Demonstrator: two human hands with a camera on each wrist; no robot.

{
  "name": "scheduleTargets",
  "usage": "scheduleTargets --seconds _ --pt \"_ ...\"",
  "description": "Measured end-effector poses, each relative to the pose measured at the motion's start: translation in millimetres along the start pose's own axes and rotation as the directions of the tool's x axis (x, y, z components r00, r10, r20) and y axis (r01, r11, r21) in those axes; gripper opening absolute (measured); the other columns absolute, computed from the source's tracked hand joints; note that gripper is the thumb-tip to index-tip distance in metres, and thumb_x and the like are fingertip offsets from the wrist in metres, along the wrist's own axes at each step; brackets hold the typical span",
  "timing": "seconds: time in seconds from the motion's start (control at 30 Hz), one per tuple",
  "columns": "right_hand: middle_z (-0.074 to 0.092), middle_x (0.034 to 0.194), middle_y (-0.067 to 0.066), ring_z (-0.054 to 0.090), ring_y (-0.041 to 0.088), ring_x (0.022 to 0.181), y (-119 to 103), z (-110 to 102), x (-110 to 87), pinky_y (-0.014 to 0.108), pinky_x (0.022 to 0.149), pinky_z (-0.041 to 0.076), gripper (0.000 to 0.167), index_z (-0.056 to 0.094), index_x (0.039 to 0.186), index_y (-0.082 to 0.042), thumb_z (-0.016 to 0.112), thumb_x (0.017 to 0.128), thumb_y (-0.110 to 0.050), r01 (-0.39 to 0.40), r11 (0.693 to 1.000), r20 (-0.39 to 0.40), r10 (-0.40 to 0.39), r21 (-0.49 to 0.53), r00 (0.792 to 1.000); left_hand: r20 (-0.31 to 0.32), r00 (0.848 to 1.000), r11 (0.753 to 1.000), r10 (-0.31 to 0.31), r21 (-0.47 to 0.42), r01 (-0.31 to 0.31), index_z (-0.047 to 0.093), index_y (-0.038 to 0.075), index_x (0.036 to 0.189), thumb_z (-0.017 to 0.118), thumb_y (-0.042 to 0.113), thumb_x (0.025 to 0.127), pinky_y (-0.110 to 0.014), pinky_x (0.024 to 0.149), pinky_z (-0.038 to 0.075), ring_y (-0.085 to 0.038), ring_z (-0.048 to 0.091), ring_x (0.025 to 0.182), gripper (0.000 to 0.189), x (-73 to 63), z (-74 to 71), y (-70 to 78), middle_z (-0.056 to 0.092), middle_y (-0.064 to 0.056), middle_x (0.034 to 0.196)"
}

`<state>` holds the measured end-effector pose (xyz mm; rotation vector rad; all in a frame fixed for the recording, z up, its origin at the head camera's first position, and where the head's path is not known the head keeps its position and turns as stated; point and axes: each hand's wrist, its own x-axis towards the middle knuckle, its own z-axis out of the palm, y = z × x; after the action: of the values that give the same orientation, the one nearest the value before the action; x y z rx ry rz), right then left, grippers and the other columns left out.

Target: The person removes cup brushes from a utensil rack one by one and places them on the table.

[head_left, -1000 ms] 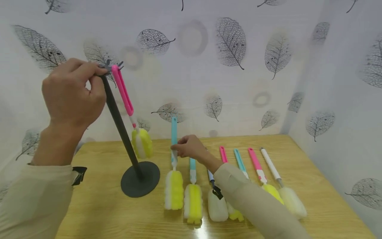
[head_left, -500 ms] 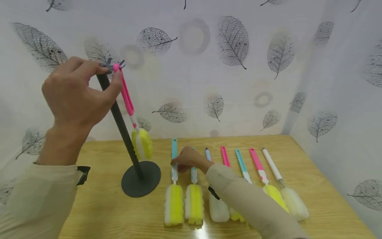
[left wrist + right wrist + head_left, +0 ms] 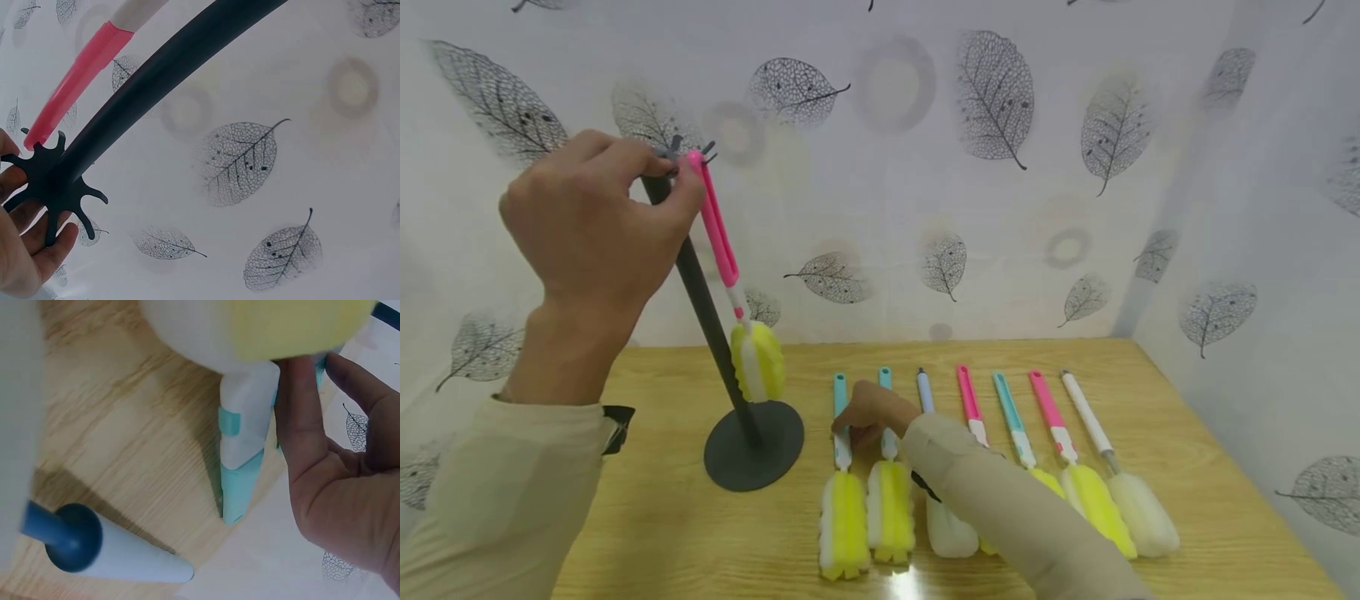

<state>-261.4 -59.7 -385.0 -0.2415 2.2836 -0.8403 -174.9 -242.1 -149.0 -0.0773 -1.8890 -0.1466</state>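
Note:
My left hand (image 3: 598,217) grips the hooked top (image 3: 53,175) of a dark hanging stand (image 3: 703,304). Its fingers lie around the hooks, and the thumb is close against a hanging cleaning brush's pink handle (image 3: 718,229). That brush's yellow and white sponge head (image 3: 757,360) dangles beside the pole. On the table, my right hand (image 3: 872,412) pinches the handle of the leftmost turquoise-handled sponge brush (image 3: 844,525). In the right wrist view, a bit of turquoise shows between thumb and fingers. A second turquoise-handled brush (image 3: 891,512) lies just right of it, partly behind the hand.
Several more brushes lie in a row to the right, among them a blue-grey-handled one (image 3: 925,392), a pink one (image 3: 1052,412) and a white one (image 3: 1086,417). My right sleeve covers some of them. The stand's round base (image 3: 722,467) rests on the wooden table (image 3: 647,500).
My right hand has lowered the leftmost turquoise-handled brush, which now lies flat on the table, nearer me. My left thumb has moved up to the pink handle's end.

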Motion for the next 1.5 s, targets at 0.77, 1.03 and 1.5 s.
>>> scheduleTargets --seconds 0.77,1.03,1.5 --pt "0.066 0.106 0.005 0.065 0.018 0.096 -59 -43 -44.1 0.029 0.081 0.051 0.04 0.061 0.122 -0.005 0.044 0.101 -0.034 0.705 0.697 -0.317 -0.645 0.129 0.695 0.005 1.0 1.0 -0.013 -0.018 0.013 0.074 -0.003 0.091 0.051 0.036 0.092 -0.034 0.052 0.023 -0.039 0.065 0.076 0.046 -5.4 -10.9 -17.2 0.071 -0.018 0.094" --pt "0.062 0.122 -0.002 0.06 0.008 0.105 -111 -47 -82.4 0.022 0.087 0.047 0.048 0.055 0.132 -0.01 0.061 0.092 -0.036 0.834 0.546 -0.432 -0.734 0.085 0.524 -0.008 1.0 0.999 -0.012 -0.038 0.012 0.075 -0.002 0.09 0.054 0.033 0.091 -0.037 0.056 0.031 -0.035 0.067 0.079 0.041 -3.0 -9.8 -11.8 0.072 -0.015 0.093" --pt "0.068 0.105 0.003 0.063 0.007 0.093 -124 -29 -80.1 0.021 0.084 0.048 0.032 0.062 0.116 -0.003 0.069 0.088 -0.018 0.908 0.403 -0.541 -0.742 0.113 0.396 0.001 1.0 0.998 -0.018 -0.066 0.018 0.076 0.0 0.09 0.059 0.029 0.088 -0.048 0.057 0.038 -0.038 0.066 0.076 0.033 0.2 -8.2 1.1 0.071 -0.016 0.09"
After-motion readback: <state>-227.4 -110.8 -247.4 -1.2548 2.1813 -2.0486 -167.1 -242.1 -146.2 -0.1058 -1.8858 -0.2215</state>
